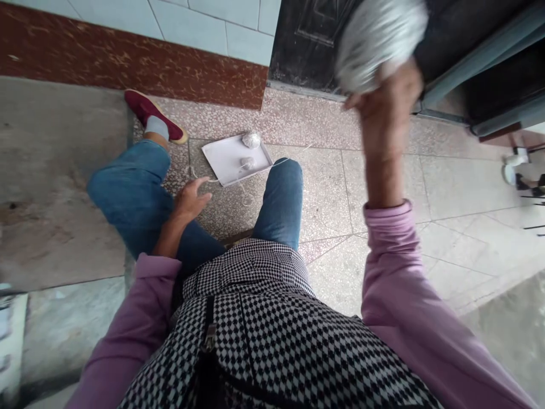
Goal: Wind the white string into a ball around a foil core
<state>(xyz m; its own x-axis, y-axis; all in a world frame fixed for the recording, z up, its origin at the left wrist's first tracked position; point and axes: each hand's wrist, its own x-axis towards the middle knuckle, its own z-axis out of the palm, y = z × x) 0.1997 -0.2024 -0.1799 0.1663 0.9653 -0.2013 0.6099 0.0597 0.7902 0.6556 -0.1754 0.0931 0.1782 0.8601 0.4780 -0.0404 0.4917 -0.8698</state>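
High on the right, my right hand [389,96] grips a large, shiny whitish ball of string [383,42]; both are smeared by motion. My left hand [192,200] is over my bent left leg, thumb and fingers apart. A thin white string [213,180] lies at its index fingertip, beside the lid's near edge; whether it touches the finger I cannot tell. On the floor in front sits a shallow white box lid [223,156]. It holds two small whitish balls, one [251,140] at the far side and one [247,163] nearer. Another strand [289,157] stretches past my right knee.
A tiled wall with a brown-red base [170,74] runs along the far left. Beside it stands a dark door [310,45]. Speckled floor tiles [323,187] spread around my legs. A white object with dark parts [517,165] is at the far right.
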